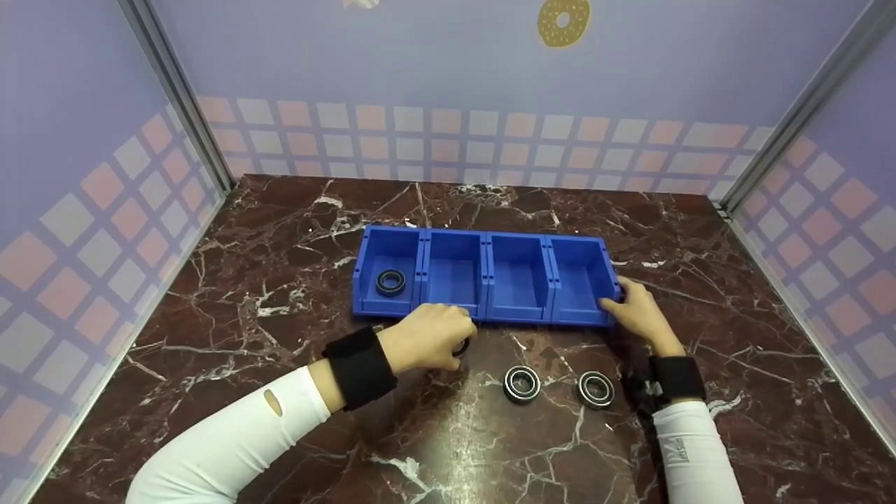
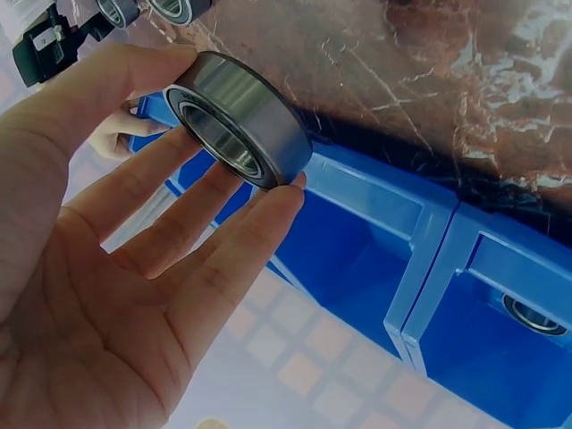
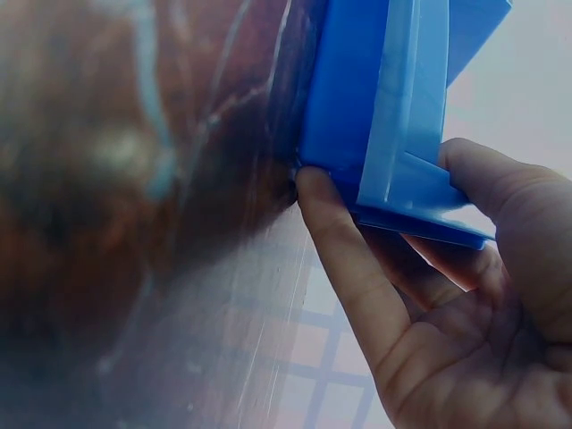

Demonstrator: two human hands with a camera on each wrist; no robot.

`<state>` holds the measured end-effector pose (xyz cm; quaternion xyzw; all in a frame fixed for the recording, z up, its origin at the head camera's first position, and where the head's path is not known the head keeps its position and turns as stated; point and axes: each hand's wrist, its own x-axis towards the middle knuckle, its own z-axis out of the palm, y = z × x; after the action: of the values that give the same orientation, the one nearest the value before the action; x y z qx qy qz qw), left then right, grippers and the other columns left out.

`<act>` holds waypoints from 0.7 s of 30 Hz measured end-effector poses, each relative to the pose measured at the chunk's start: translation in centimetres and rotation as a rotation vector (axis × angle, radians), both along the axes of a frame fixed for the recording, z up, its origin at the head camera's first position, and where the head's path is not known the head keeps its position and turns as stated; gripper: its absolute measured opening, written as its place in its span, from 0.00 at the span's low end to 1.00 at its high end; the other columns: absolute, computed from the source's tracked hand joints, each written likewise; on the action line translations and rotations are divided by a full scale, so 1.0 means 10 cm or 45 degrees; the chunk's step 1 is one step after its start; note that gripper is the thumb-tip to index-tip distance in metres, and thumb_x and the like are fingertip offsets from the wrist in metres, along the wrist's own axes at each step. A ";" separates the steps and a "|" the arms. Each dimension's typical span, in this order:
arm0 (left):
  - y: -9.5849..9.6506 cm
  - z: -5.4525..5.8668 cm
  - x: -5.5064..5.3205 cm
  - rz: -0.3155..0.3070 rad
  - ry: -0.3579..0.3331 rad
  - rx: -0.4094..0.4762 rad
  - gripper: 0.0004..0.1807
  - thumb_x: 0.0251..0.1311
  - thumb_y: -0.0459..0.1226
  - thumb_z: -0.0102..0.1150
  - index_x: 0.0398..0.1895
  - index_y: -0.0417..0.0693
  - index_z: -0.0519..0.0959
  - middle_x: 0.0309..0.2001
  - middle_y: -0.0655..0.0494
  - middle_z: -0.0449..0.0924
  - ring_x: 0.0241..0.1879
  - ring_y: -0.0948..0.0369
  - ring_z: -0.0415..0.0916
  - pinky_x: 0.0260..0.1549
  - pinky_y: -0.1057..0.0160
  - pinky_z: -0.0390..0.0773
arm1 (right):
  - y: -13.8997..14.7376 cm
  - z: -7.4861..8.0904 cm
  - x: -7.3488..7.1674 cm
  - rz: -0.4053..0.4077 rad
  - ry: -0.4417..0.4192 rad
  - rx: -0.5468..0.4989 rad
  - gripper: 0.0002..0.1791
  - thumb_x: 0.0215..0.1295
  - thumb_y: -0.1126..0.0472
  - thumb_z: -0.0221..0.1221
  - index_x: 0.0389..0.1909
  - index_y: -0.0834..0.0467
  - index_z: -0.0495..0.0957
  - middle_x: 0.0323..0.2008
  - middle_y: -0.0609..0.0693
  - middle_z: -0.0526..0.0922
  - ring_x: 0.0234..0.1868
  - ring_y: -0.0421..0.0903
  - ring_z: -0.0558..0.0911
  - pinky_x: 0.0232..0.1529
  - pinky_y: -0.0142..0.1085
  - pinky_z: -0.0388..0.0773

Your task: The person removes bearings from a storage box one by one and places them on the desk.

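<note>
Left hand (image 1: 430, 336) clamps a ball bearing (image 2: 241, 98) between thumb and fingertips, gripping the outer ring. That bearing is held up just in front of the blue 4-compartment storage bin (image 1: 518, 315), near the 2nd compartment from the left; contact with the bin can't be told. Right hand (image 1: 640, 318) is clamped on the bin's right end, thumb at the front corner, fingers along the outer side.

Handling, judged by look: bearing is probably steel, dense for its size, rigid, not fragile; smooth polished rim likely slippery, more so if oiled. Best hold: pinch across the outer ring, or hook a finger through the bore; avoid pressing the dark seal face. Bin looks like light, stiff plastic that could slide if knocked, so hold an end wall.

Other bearings: 1 flat in the leftmost compartment (image 1: 381, 288), 2 flat on the marble-patterned table (image 1: 560, 455), well apart from the bin.

Text: small print on the right white sleeve (image 1: 696, 448), maybe ending "Slim", too small to be sure. No readable marking on the bearings or bin.
</note>
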<state>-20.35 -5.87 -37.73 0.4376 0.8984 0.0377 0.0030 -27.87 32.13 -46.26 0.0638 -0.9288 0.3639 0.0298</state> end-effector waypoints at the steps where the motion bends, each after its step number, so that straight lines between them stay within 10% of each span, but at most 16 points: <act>1: 0.00 -0.01 0.00 -0.002 0.002 0.002 0.10 0.43 0.35 0.77 0.24 0.47 0.81 0.28 0.54 0.77 0.30 0.53 0.80 0.29 0.53 0.83 | 0.00 0.00 0.00 -0.001 -0.001 0.000 0.28 0.65 0.69 0.61 0.64 0.76 0.71 0.49 0.73 0.83 0.46 0.62 0.82 0.50 0.53 0.78; 21: -0.04 -0.26 0.10 -0.031 0.005 0.049 0.10 0.43 0.34 0.75 0.30 0.46 0.84 0.30 0.53 0.79 0.30 0.52 0.81 0.27 0.54 0.82 | -0.01 0.02 0.01 -0.015 -0.018 0.009 0.29 0.65 0.68 0.62 0.65 0.75 0.71 0.49 0.74 0.83 0.47 0.63 0.83 0.51 0.55 0.77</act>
<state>-19.39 -6.24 -40.35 0.4484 0.8921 0.0541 -0.0067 -27.82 32.04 -46.10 0.0558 -0.9307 0.3607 0.0252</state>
